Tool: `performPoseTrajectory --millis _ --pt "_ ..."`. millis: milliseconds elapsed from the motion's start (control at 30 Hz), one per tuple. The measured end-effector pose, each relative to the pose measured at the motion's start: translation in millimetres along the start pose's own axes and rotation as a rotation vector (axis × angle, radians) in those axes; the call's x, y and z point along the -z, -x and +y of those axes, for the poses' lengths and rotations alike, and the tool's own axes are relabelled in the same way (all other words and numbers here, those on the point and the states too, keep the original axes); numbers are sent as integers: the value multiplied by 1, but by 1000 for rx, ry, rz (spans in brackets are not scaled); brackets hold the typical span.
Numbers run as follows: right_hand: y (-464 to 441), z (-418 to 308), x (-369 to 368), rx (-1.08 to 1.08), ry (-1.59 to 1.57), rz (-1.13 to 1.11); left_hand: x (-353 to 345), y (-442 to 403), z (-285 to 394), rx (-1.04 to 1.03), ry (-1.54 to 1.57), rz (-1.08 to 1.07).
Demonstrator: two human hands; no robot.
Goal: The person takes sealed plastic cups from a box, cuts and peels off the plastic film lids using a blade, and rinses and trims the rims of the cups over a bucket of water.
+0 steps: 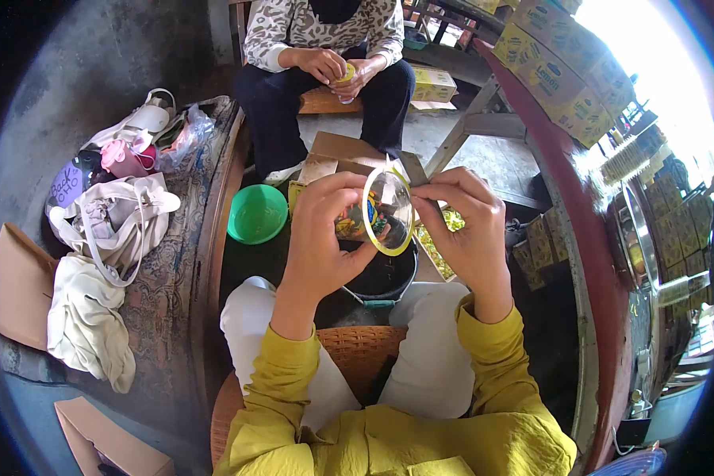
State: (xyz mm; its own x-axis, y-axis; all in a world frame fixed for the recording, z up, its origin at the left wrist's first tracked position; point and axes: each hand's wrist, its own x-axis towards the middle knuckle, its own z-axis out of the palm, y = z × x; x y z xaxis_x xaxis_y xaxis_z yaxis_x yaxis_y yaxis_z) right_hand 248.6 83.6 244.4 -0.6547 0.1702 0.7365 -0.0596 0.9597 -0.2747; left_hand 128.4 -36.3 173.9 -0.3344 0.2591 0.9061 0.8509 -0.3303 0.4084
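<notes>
A clear round piece with a yellow-green rim is held up in front of me, tilted nearly on edge. My left hand grips it from the left, thumb low and fingers behind its upper side. My right hand pinches at the upper right edge of the rim with thumb and forefinger. Behind and below it stand a dark bucket and an open cardboard box, with small colourful items partly hidden by my hands.
A green basin sits left of my hands. Across from me a seated person holds a small yellow-topped object. Bags lie on the left bench. Yellow cartons are stacked at upper right, beside a red table edge.
</notes>
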Motion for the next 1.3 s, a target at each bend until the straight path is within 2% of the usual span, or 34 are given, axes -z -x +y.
performPoseTrajectory --millis 167,567,767,867,1067,1300 --pt "-2 -6 -6 11 135 -14 6 -1 0 -8 -116 -62" --pt "-6 5 -17 93 150 39 6 -3 -1 6 28 -26" --pt "-9 6 -18 124 155 24 11 -6 3 49 60 -85" --pt "-11 7 -17 154 167 28 10 1 0 210 235 -93" --pt "-15 9 -17 173 193 16 17 3 -1 354 446 -257" --pt "-15 12 -17 160 199 1 22 3 -1 418 683 -370"
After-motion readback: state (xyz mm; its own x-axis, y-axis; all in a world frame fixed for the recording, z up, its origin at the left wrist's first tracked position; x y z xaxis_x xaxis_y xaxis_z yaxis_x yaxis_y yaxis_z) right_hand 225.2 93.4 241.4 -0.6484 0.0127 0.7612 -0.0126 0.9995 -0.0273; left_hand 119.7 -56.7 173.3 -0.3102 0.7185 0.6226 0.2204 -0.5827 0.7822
